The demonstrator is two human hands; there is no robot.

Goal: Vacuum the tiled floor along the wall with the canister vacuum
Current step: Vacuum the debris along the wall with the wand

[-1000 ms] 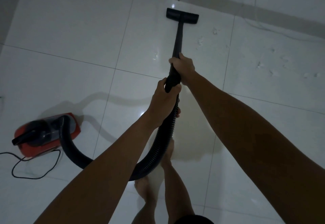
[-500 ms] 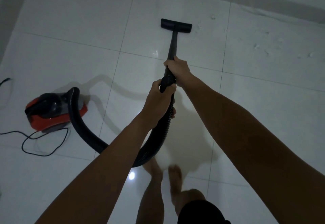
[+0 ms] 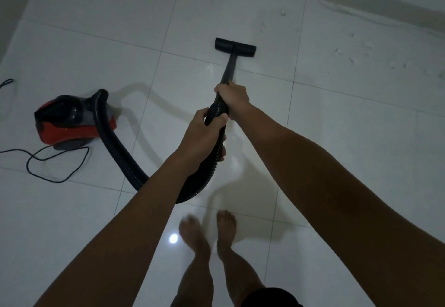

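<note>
Black flat floor nozzle point(image 3: 235, 47) is drawing back from the wall at 1 o'clock, leaving white debris flecks point(image 3: 351, 54) uncollected; another pass looks needed. Both hands are gripping closed: right hand point(image 3: 233, 96) on the black rigid wand point(image 3: 229, 69), left hand point(image 3: 204, 135) around the ribbed black hose point(image 3: 125, 159). Red-and-black canister point(image 3: 69, 123) is trailing at 9 o'clock on glossy white tiled floor point(image 3: 361, 162), dimly lit.

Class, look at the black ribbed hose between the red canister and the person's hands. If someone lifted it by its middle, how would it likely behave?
The hose would probably sag, since it already lies in a loose curve. Its ribbing suggests it flexes easily. Tugging it might drag the canister over the glossy floor.
</note>
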